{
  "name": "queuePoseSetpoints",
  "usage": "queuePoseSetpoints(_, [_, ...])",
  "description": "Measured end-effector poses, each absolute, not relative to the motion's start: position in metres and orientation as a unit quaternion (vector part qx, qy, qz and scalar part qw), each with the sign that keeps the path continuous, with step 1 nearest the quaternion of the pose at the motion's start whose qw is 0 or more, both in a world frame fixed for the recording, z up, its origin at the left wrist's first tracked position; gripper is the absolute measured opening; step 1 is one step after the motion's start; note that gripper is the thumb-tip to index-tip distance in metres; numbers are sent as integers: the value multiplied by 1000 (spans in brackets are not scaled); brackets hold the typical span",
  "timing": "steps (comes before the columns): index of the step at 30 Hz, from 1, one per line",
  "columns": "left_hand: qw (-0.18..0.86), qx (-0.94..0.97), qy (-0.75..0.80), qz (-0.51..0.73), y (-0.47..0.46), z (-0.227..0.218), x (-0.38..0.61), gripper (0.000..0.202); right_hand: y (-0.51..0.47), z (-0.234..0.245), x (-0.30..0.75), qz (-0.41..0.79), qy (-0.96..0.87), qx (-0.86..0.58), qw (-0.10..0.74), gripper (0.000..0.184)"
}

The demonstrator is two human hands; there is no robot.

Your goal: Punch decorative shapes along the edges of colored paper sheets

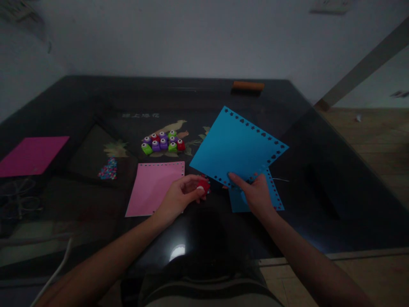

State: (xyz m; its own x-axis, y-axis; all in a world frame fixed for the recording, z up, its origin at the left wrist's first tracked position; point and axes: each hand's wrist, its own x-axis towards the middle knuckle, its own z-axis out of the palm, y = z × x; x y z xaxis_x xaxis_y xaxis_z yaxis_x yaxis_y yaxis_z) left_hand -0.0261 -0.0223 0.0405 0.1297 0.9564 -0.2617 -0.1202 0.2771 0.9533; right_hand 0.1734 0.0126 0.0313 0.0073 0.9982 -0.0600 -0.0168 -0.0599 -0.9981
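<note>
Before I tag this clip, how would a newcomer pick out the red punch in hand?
On the dark table, find the pale pink sheet with punched edges. The left hand, over its right edge, grips the red punch. Unlike the red, green and purple punches clustered beyond the sheet, it is held.

hole-edged blue sheet (238, 147), tilted, red punch (204, 186), probably

The left hand (179, 192) partly hides a red punch (203, 186); the raised blue sheet (238, 145) and right hand (257, 194) cover part of a lower sheet (238, 205); the left-side confetti (109, 169) seems too small to make out.
</note>
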Motion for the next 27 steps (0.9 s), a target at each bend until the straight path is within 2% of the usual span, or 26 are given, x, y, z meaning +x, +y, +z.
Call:
queuePoseSetpoints(5, [621,412,503,437,-21,35,-27,30,10,33,173,491,-501,-520,488,43])
queuePoseSetpoints(11, [621,421,504,429,-21,37,-26,29,9,35,172,486,-518,-526,468,26])
queuePoseSetpoints(19, [615,439,498,427,-22,37,-26,30,8,43,171,445,-553,-542,450,21])
queuePoseSetpoints(27, [612,432,506,426,-22,40,-26,30,7,43,171,420,-578,-530,456,38])
